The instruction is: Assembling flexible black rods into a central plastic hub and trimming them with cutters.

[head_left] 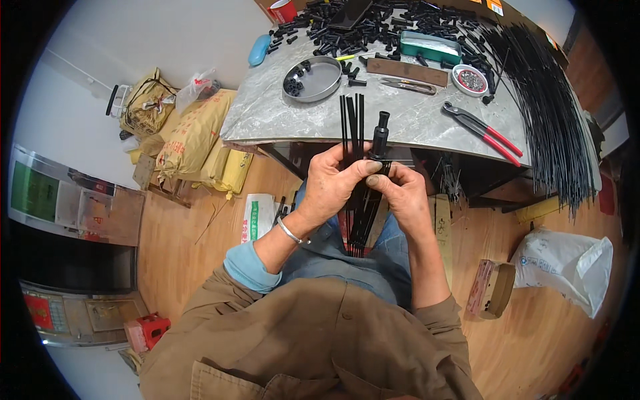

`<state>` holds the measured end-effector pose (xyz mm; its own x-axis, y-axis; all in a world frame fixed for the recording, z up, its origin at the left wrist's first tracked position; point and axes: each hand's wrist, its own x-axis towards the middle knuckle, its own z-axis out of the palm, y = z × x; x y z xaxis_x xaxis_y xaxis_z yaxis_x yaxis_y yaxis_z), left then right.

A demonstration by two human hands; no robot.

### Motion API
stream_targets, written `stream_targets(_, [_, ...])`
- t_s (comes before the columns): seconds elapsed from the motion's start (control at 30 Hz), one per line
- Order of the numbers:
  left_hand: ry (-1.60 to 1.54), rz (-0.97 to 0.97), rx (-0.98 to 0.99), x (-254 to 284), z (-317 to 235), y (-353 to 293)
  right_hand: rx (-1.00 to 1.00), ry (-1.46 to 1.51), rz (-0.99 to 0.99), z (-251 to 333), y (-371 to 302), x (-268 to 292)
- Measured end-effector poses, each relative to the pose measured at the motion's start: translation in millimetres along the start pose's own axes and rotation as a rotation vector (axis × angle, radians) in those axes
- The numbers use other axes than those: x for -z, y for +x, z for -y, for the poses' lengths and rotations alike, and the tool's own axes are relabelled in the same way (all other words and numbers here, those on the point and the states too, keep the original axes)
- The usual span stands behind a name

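My left hand [335,181] is closed around a bundle of thin black rods [353,123] and the base of an upright black plastic fitting [380,137], a stepped tube. Below the hands the rods run down between my knees. My right hand [403,197] pinches close beside the fitting's base, thumb against the bent forefinger. A thin wire [405,165] sticks out past these fingers to the right. Both hands meet in front of the table's near edge. My fingers hide where the rods join the fitting.
On the grey table [267,123] lie many black fittings [327,40], a round metal tray [312,80], red-handled pliers [481,132], scissors [410,86] and a bowl of small metal pieces [470,80]. Long black rods [543,100] overhang its right edge. Sacks [193,143] stand left; a carton [491,290] right.
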<state>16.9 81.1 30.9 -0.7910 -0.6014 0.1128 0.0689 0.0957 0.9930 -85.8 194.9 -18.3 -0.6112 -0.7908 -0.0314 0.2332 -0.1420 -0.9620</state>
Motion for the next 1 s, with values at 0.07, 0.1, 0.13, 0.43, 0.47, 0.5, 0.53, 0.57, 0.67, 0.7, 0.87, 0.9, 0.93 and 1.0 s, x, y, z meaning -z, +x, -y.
stream_targets(0.07, [-0.043, 0.004, 0.004, -1, 1, -2, -0.043, 0.024, 0.062, 0, 3, 8])
stream_targets(0.1, [-0.086, 0.003, 0.008, -1, 1, -3, -0.094, 0.068, 0.124, 2, 4, 12])
stream_targets(0.13, [-0.088, 0.008, 0.01, -2, 1, -3, -0.146, 0.113, 0.185, 3, 5, 13])
stream_targets(0.43, [-0.08, 0.013, -0.014, 2, -1, -4, -0.215, 0.305, 0.134, 5, 7, 2])
stream_targets(0.47, [-0.044, 0.009, -0.02, 4, 2, -2, -0.213, 0.302, 0.132, 6, 7, 1])
stream_targets(0.5, [-0.008, 0.006, -0.027, 5, 3, -1, -0.185, 0.195, 0.085, 5, 6, -2])
stream_targets(0.53, [-0.009, 0.006, -0.029, 6, 1, 0, -0.157, 0.089, 0.039, 3, 6, -5])
stream_targets(0.57, [0.019, 0.038, -0.021, 7, -2, 0, -0.126, 0.037, -0.012, -1, 5, -8])
stream_targets(0.67, [0.107, 0.057, -0.011, 8, -11, 3, -0.102, 0.042, -0.025, 7, 1, -15])
stream_targets(0.7, [0.139, 0.069, -0.009, 8, -15, 3, -0.141, 0.06, 0.022, 6, 4, -10])
stream_targets(0.87, [0.114, 0.036, -0.07, 7, -1, 2, -0.207, 0.168, 0.1, 1, 9, -4])
stream_targets(0.9, [0.127, 0.031, -0.068, 6, -1, 3, -0.227, 0.214, 0.118, -1, 10, -4])
stream_targets(0.93, [0.143, 0.022, -0.068, 6, 0, 3, -0.225, 0.214, 0.115, -3, 11, -3])
stream_targets(1.0, [0.086, 0.035, -0.06, 9, 3, 4, -0.202, 0.088, 0.134, -5, 12, -3])
